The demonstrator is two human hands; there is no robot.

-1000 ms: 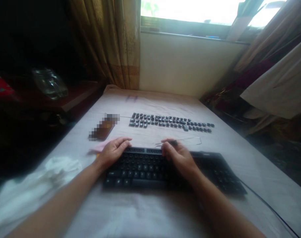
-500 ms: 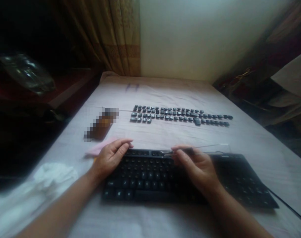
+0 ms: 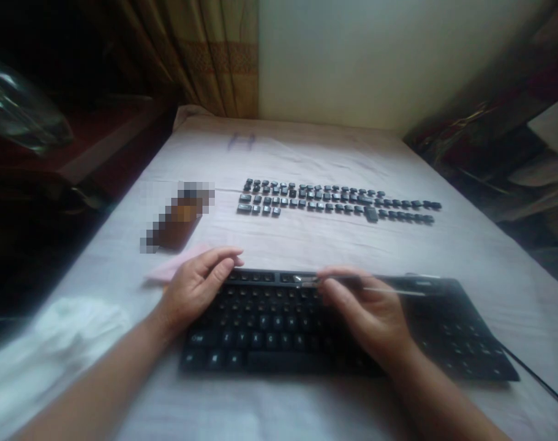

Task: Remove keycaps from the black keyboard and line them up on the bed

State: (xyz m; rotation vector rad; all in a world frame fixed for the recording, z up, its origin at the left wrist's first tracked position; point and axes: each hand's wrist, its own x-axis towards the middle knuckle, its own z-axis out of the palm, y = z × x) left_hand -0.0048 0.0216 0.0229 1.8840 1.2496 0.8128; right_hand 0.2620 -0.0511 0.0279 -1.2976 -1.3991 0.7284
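The keyboard (image 3: 306, 340) lies lengthways across the near part of the cloth-covered table (image 3: 306, 245), its long side facing the person, presumably so every row is within reach. The left hand (image 3: 193, 288) rests over the keyboard's far left corner, fingers loosely curved and the thumb close beside them; it seems to be there to steady the thing, though whether it grips the edge I cannot tell. The right hand (image 3: 364, 306) pinches a thin metal tool (image 3: 302, 281) between thumb and fingers, with its tip low over the far row of keys. Held close to the working end like that, it probably gives finer control.

Towards the table's far edge, loose keys (image 3: 328, 196) lie in long rows, perhaps lined up to keep their order. Nearer the left edge sits a brownish object (image 3: 182, 220), too blurred to name, with a pink cloth (image 3: 175, 266) partly behind the left hand. A white cloth (image 3: 83, 327) is bunched by that same edge. The cable (image 3: 533, 370) trails off towards the right, clear of both hands.
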